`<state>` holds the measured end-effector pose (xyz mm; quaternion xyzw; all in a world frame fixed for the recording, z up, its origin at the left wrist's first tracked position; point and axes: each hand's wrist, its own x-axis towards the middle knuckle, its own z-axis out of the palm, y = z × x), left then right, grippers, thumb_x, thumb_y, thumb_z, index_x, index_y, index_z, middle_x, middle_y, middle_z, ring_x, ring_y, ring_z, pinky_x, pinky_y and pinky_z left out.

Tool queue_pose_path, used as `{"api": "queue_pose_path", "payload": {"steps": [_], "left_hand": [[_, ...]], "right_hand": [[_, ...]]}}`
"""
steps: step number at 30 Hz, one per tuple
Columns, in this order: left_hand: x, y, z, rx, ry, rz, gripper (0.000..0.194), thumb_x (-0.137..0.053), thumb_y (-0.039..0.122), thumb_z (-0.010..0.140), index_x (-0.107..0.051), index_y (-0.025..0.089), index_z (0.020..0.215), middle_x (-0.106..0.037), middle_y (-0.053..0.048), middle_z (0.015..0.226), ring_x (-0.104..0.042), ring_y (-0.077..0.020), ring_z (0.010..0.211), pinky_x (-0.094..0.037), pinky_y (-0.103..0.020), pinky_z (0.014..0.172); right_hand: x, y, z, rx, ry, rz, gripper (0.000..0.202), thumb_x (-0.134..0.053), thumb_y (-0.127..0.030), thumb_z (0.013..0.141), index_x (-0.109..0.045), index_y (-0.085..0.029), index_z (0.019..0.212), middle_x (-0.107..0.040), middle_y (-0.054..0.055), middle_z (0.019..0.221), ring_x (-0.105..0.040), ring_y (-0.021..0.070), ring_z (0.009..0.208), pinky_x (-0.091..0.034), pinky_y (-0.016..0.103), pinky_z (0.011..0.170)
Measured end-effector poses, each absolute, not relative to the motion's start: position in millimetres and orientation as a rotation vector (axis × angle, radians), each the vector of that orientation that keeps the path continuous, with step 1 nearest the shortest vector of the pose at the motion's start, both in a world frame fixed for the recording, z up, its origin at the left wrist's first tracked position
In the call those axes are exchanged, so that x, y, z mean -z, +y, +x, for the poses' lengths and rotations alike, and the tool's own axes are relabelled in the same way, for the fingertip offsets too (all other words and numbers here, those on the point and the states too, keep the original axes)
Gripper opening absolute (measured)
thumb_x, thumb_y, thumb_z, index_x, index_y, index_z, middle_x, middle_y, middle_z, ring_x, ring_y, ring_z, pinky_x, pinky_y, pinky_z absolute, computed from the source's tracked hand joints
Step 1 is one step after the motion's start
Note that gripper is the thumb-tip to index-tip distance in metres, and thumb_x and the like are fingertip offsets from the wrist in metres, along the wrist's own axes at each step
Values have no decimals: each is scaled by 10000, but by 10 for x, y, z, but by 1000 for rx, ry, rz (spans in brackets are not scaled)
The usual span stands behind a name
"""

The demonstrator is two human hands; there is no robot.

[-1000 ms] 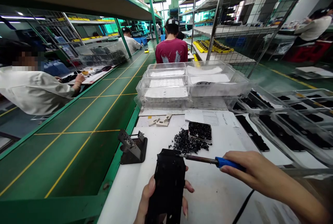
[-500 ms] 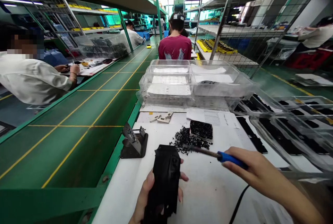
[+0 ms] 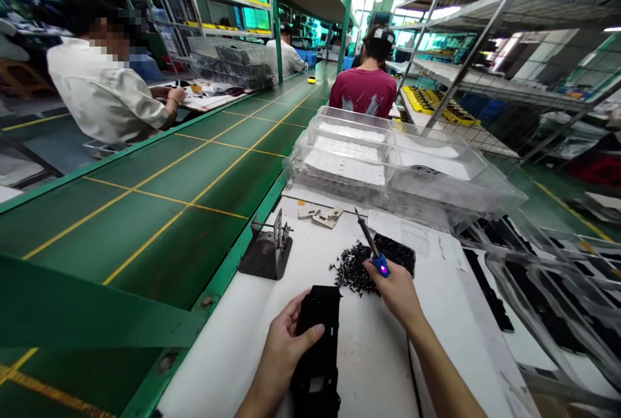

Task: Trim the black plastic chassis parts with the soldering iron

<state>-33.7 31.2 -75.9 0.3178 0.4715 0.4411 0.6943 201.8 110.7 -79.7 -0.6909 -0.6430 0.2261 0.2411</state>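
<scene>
My left hand (image 3: 284, 347) is closed around a long flat black plastic casing (image 3: 326, 309), thumb lying across its face. The casing has small slots and a square opening near its lower end. In my right hand (image 3: 396, 285) is a soldering iron (image 3: 381, 265) by its blue handle, on which a small light glows. The iron's tip points up and away over the table. Just beyond that hand lies a heap of small black pieces (image 3: 352, 269), beside a small box (image 3: 403, 251) full of similar bits, partly hidden by the hand.
A metal iron stand (image 3: 266, 255) is at the table's left edge, beside the green conveyor (image 3: 208, 172). Pale flat pieces (image 3: 323, 216) lie behind it. Clear plastic trays (image 3: 354, 165) are stacked at the back; trays of black parts (image 3: 548, 295) stand right. Co-workers sit ahead and left.
The soldering iron has swung from pointing left to pointing up, and my right hand has moved left over the black pieces. My left thumb now lies across the turned casing. The view has shifted left.
</scene>
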Motion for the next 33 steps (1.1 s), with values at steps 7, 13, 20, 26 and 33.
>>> {"api": "queue_pose_path", "payload": {"steps": [7,13,20,26,33], "left_hand": [[728,250,-404,-1075,1005,674,399,-732,323,817,-653,179,1180,-731,-84,1094,-652,-263,1022,-483,-338,904],[783,193,-487,-986,840,295,525,-662,289,850,-529,160,1341,-734,-176,1106,-687,-311,1009,-503,-401,847],[688,282,-515,-940,555,125,449,-545,242,913,-552,63,1325,-683,-222,1209,-666,-276,1060,-480,-411,932],[525,485,-95,-1078,682,178,497,-618,309,896,-521,139,1353,-657,-168,1286,-611,-330,1181,-475,-435,959],[377,409,416,-1042,637,304,579,-614,263,909,-424,261,1455,-608,-69,1378,-500,-264,1327,-384,-372,1094]], "right_hand": [[666,2231,1501,-427,-1965,-1856,256,-578,-338,965,-634,-176,1156,-632,87,1211,-626,220,1040,-506,434,905],[765,2522,1354,-485,-2126,-1789,275,-617,-318,946,-622,-174,1180,-619,83,1230,-624,230,1060,-522,443,903],[439,2166,1608,-510,-1909,-1727,256,-623,-368,914,-676,-148,1035,-669,85,1082,-625,229,982,-487,401,886],[157,1025,1820,-860,-1516,-1602,525,-716,-598,738,-728,-138,989,-630,9,615,-546,169,514,-427,292,516],[306,434,1672,-957,-1097,-1639,429,-676,-595,786,-685,-172,857,-575,-15,584,-456,130,474,-355,248,439]]}}
